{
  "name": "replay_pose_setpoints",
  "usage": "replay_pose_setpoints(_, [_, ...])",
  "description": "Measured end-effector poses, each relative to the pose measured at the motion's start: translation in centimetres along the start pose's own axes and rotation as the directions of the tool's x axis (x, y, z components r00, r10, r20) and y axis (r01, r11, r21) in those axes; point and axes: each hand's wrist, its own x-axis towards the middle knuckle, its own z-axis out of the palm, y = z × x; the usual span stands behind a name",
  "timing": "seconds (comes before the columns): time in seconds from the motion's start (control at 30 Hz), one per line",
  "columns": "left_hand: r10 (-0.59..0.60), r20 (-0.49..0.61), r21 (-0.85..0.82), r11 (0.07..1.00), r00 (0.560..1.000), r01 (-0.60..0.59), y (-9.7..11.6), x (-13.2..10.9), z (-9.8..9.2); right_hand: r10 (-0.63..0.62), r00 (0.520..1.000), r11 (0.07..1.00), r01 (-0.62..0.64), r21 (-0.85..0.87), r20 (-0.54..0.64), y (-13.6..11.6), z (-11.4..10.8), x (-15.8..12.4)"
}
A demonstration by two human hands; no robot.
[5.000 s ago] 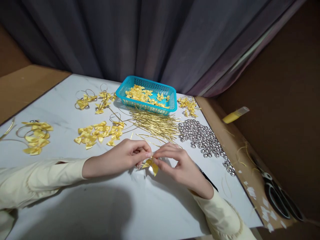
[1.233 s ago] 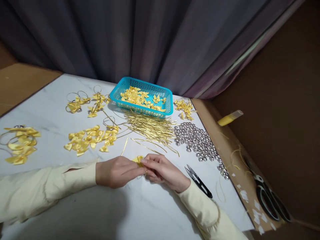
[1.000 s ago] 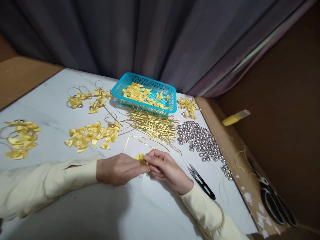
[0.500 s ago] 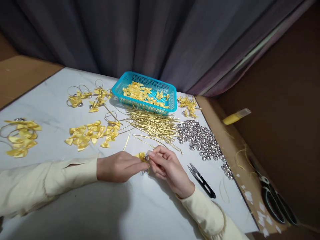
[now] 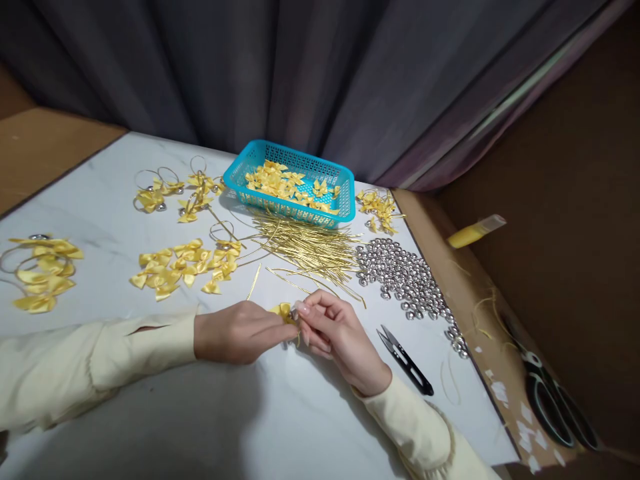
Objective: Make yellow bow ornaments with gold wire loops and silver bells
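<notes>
My left hand (image 5: pixel 240 331) is closed on a yellow bow (image 5: pixel 283 310), which shows between its fingers and my right hand. The fingertips of my right hand (image 5: pixel 337 333) are pinched at the bow's right side, by a small silver piece; exactly what they grip is too small to make out. Both hands nearly touch. Just beyond them lies a pile of gold cords (image 5: pixel 310 247). Silver beads (image 5: pixel 400 273) are heaped to the right, and black thread snips (image 5: pixel 406 361) lie right of my right hand.
A blue basket (image 5: pixel 347 212) holding yellow bows stands at the back. More bows (image 5: pixel 185 263) lie at centre left, others (image 5: pixel 47 273) with rings at far left. At right are black scissors (image 5: pixel 553 403), paper scraps and a yellow tube (image 5: pixel 475 232).
Almost nothing differs. Both hands keep their place and hold, and the view has shifted very slightly.
</notes>
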Motion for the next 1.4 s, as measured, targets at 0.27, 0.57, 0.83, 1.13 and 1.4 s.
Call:
replay_pose_setpoints(0.27, [0.015,-0.008,-0.043,0.999,1.0,-0.015,0.1,0.1,-0.1,-0.013,0.999,1.0,0.014,-0.011,0.044,0.0,-0.1,0.0])
replay_pose_setpoints(0.57, [0.003,-0.011,-0.034,0.999,1.0,-0.003,0.2,-0.1,0.1,0.003,0.998,0.999,-0.005,0.043,0.06,-0.1,-0.2,0.0])
replay_pose_setpoints(0.83, [-0.126,0.025,-0.048,0.991,0.992,0.127,0.4,-0.1,0.1,-0.095,0.995,0.996,0.095,0.006,0.013,0.3,0.0,-0.2])
replay_pose_setpoints(1.13, [-0.166,-0.071,-0.018,0.986,0.984,0.165,0.4,0.4,0.0,-0.141,0.99,0.988,0.141,0.062,-0.009,0.4,0.0,0.0])
replay_pose_setpoints(1.4, [-0.35,-0.27,-0.08,0.937,0.897,0.341,0.7,0.8,-0.3,-0.154,0.987,0.984,0.157,0.08,-0.035,0.4,-0.1,0.2])
